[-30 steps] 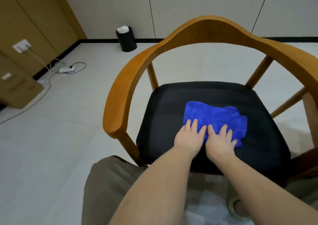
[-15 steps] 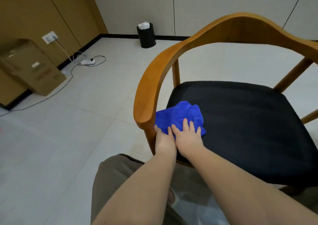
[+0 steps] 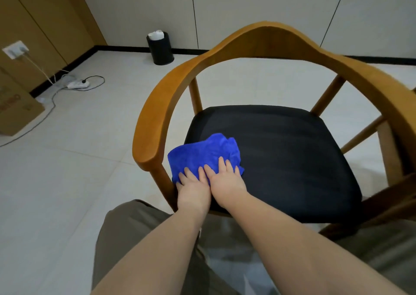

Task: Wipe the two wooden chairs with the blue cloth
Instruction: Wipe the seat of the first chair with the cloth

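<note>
Pale floor tiles (image 3: 67, 170) stretch well to the left of the hands, carrying a cardboard box (image 3: 15, 112) and a power strip (image 3: 77, 84), with a black bin (image 3: 161, 49) far ahead of them. Just left of the left hand (image 3: 192, 192) stands the armrest post of the wooden chair (image 3: 153, 123), and that hand and the right hand (image 3: 226, 182) lie touching side by side, fingers straight, pressing flat on the blue cloth (image 3: 202, 155). That cloth spreads forward from under the fingers at the front left corner of the black seat (image 3: 292, 155), which runs on rightward past the right hand.
</note>
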